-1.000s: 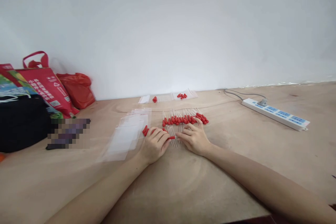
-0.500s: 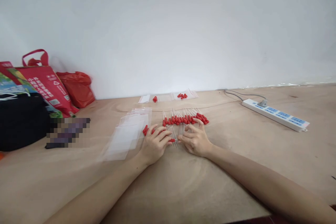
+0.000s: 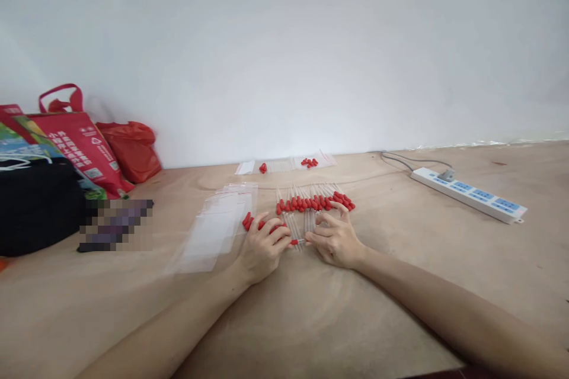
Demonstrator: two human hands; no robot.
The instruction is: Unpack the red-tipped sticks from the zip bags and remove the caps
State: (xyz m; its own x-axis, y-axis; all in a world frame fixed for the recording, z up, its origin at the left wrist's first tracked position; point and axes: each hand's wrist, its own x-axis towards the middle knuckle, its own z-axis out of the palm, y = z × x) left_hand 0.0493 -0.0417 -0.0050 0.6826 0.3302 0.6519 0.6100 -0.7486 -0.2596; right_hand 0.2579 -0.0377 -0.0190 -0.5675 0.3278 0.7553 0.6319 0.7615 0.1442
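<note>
My left hand [image 3: 263, 253] pinches a red rubber bulb [image 3: 294, 242] between thumb and fingertips. My right hand [image 3: 338, 239] is closed on a thin clear dropper tube [image 3: 301, 241], whose end meets the bulb's open side; how deep it sits I cannot tell. Beneath and between the hands lie several loose clear tubes [image 3: 291, 224]. Loose red bulbs [image 3: 247, 221] show beside and partly behind my left fingers. Just beyond is a row of droppers [image 3: 306, 204], their red bulbs facing me and their tips pointing to the wall.
Clear zip bags [image 3: 212, 231] lie left of my hands. Near the wall are more bagged bulbs and tubes [image 3: 280, 166]. A white power strip [image 3: 469, 194] with a plug sits at right. Red bags [image 3: 84, 145] and a black bag [image 3: 40, 204] stand at left, near a blurred-out flat object [image 3: 118, 225].
My right hand has shifted slightly right and down. The bulb and the tube's end now show more clearly between my hands, a little lower than before.
</note>
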